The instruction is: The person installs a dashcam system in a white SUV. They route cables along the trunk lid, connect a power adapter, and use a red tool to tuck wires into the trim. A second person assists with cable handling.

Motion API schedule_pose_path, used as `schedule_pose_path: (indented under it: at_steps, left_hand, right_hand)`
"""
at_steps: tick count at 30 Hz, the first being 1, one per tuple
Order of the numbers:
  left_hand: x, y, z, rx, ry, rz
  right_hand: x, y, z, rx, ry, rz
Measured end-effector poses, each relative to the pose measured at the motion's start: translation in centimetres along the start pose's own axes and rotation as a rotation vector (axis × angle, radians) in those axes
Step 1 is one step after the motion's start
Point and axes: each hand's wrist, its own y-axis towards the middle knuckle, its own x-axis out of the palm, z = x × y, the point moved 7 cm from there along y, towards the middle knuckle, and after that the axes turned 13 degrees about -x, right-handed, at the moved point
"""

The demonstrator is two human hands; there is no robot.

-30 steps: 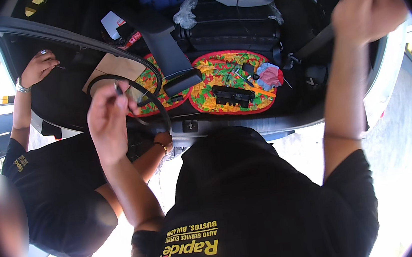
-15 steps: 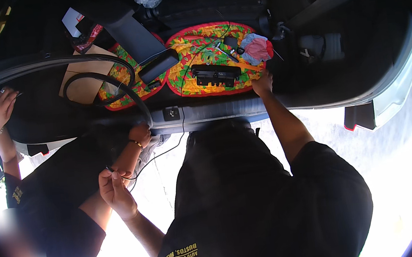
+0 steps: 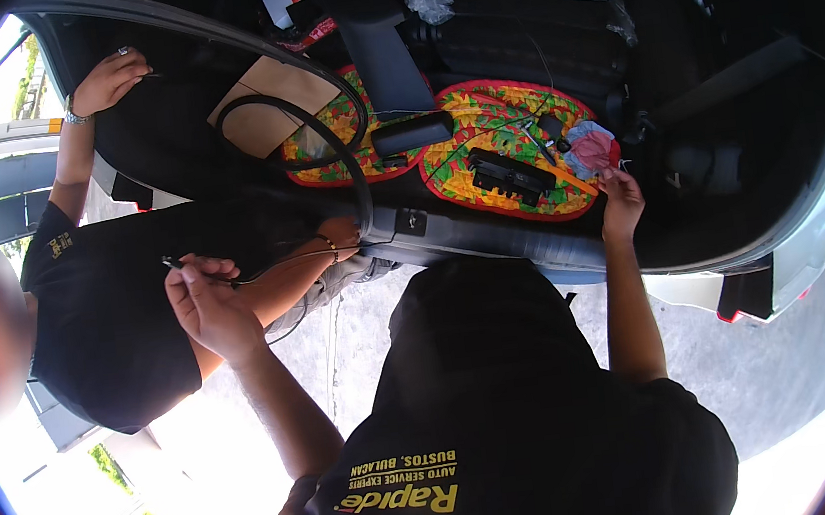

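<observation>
At a car boot (image 3: 491,240), the left hand (image 3: 210,305) pinches a thin cable's dark tip (image 3: 170,262), near left; the right hand (image 3: 624,206), grip unclear, is at an orange strip (image 3: 576,182) on the right-hand mat (image 3: 492,136); a pick-up seems in hand, calling for a careful pinch.

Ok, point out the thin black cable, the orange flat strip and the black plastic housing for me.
Thin black cable (image 3: 170,262): head view, on its end beyond the left hand (image 3: 211,306).
Orange flat strip (image 3: 576,181): head view, mid-length.
Black plastic housing (image 3: 513,176): head view, middle of its body.
</observation>
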Motion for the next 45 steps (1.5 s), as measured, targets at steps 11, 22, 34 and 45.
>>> schedule_pose_path:
  at_steps: [11,22,34,45]
  left_hand:
    - [-0.6,2.5,12.4,0.531,-0.294,-0.116]
    - [12.6,-3.9,7.8,0.067,-0.205,-0.966]
    - [20.5,-19.8,7.3,0.406,0.028,-1.452]
    - [19.2,-24.7,8.6,0.601,0.235,-1.437]
  right_hand:
    - [-4.0,-4.8,-34.3,-0.620,-0.093,0.132]
    - [3.9,-19.3,-59.0,-0.681,-0.789,-0.065]
    - [11.5,-24.7,-51.5,-0.569,-0.691,-0.388]
    - [5.4,-24.7,-49.1,-0.621,-0.430,-0.622]
